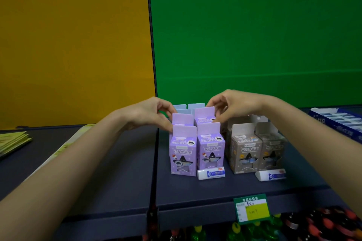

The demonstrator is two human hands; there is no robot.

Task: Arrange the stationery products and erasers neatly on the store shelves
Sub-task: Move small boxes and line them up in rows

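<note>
- Purple cardboard boxes (pixel 183 152) with a star-shaped window stand near the middle of the dark blue shelf (pixel 195 188). Two are in front and two are behind.
- The left hand (pixel 154 115) reaches in from the left. Its thumb and fingers (pixel 170 108) are curled and pinch the tall top flap of the back left purple box (pixel 183 119).
- The right hand (pixel 234 106) reaches in from the right. Its fingers (pixel 219 116) are curled and pinch the side of the back right purple box (pixel 204 113).
- Pale blue boxes (pixel 195 106) stand behind the purple ones. Only their tops show.
- Grey cardboard boxes (pixel 245 150) with the same star window stand upright, just to the right of the purple ones.
- A white eraser in a blue wrapper (pixel 211 174) lies against the bottom of the front right purple box.
- A second white eraser (pixel 271 176) lies in front of the grey boxes.
- A blue tray of erasers (pixel 337 121) sits at the far right of the shelf.
- A green and yellow price tag (pixel 252 209) hangs on the front edge of the shelf.
- A stack of yellow-green booklets (pixel 13 141) lies at the far left.
</note>
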